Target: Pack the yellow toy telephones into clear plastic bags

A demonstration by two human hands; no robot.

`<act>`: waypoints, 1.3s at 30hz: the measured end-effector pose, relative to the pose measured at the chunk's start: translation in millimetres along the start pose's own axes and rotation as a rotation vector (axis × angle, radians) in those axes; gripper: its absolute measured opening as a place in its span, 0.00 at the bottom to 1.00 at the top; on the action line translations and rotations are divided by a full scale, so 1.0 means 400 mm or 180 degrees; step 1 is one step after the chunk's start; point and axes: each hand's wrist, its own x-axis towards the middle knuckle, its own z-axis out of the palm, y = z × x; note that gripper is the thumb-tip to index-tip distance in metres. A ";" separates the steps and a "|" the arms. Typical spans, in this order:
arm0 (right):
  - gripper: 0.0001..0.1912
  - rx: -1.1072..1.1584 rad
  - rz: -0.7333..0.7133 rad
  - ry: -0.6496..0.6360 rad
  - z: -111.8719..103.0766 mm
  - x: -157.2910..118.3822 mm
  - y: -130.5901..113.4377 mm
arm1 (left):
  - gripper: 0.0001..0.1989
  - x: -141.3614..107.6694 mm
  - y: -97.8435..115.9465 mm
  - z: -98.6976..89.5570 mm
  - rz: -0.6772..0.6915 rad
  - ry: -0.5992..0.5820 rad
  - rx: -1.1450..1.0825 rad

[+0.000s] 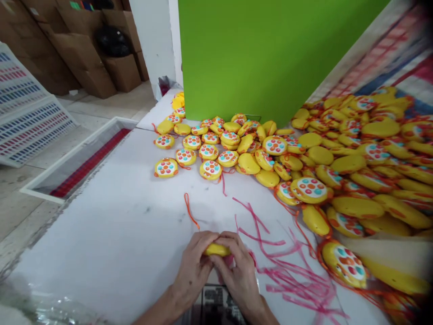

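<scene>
My left hand point(193, 267) and my right hand point(237, 270) meet low in the middle of the view, both closed around one small yellow toy point(216, 249). Only its yellow edge shows between my fingers. An orange cord point(190, 211) runs from the toy up across the white table point(111, 234). Pink cords point(270, 253) lie loose just right of my right hand.
A big heap of yellow round toys with coloured buttons point(338, 162) covers the right and back of the table. A green board point(264, 54) stands behind it. A white tray point(77, 158) and a white rack point(23, 108) sit on the floor at left, with cardboard boxes point(84, 49) beyond.
</scene>
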 end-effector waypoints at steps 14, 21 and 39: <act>0.12 0.0657 0.0290 -0.0245 -0.137 0.074 -0.025 | 0.19 0.031 0.016 -0.022 -0.0750 0.0229 -0.0415; 0.21 -0.1110 0.0610 -0.0239 -0.396 0.017 0.043 | 0.25 0.018 0.029 -0.075 -0.1280 0.0579 -0.1311; 0.17 -0.0643 -0.0043 -0.0397 -0.122 -0.003 -0.026 | 0.07 -0.062 0.056 -0.021 0.0225 0.0268 0.1503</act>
